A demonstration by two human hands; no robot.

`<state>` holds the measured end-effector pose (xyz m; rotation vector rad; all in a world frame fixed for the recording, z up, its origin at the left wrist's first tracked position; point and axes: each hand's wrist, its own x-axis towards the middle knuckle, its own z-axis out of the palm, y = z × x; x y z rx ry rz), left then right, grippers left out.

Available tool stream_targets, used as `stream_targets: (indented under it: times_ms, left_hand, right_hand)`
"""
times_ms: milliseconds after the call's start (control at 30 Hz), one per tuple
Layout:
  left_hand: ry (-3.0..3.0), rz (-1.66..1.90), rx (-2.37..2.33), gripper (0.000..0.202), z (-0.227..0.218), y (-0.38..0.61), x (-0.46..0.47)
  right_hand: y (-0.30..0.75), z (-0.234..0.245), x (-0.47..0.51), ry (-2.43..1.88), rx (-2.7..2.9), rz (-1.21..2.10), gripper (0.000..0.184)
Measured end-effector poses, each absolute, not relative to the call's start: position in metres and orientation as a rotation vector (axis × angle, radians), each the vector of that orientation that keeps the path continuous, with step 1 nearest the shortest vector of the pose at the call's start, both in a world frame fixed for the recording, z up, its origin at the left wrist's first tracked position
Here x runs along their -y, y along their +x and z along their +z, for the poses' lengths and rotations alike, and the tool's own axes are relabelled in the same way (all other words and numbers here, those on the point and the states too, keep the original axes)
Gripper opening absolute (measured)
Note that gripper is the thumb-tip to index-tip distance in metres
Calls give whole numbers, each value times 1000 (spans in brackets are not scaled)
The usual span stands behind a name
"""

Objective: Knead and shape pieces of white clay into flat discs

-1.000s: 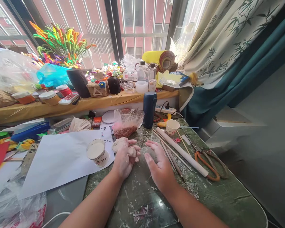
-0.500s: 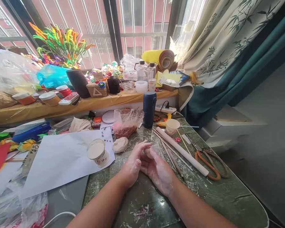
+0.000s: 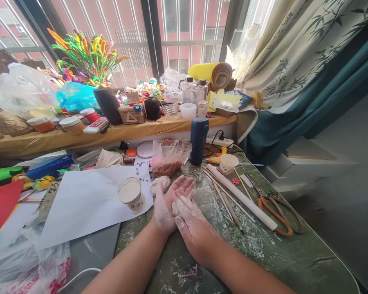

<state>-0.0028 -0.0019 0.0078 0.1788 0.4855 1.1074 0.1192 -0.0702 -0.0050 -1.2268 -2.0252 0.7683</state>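
My left hand (image 3: 165,208) lies palm up with its fingers stretched out, dusted with white residue. Across its palm rests my right hand (image 3: 191,218), palm down and fingers extended, heavily coated in white. Whatever may lie between the palms is mostly hidden; a whitish edge shows there, but I cannot tell if it is clay or a fingertip. Just behind my left fingers sits a pale lump of clay (image 3: 159,184), partly covered. To the left, a paper cup (image 3: 130,194) with pale contents stands on a white sheet (image 3: 88,204). A clear plastic sheet (image 3: 208,202) lies right of my hands.
A white rolling rod (image 3: 245,198), thin sticks and orange-handled scissors (image 3: 274,214) lie to the right. A second paper cup (image 3: 229,163), a dark blue bottle (image 3: 198,143) and a plastic bag of reddish-brown material (image 3: 168,163) stand at the back. Craft supplies crowd the windowsill.
My cupped hands have changed to flat palms laid together, the left turned upward and the right on top. The whole scene has shifted slightly rightward in view.
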Motion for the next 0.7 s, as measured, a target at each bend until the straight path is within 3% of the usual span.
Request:
stream_targets:
  times_ms: [233, 400, 700]
  left_hand:
    - [146, 1123, -463, 73, -2, -8, -3]
    - [132, 1143, -456, 68, -21, -9, -14]
    - [266, 1076, -547, 40, -28, -5, -16]
  right_hand:
    - [103, 0, 85, -1371, 2110, 651, 66]
    - [89, 3, 106, -1084, 2381, 541, 69]
    - [84, 4, 104, -1107, 2364, 298, 83]
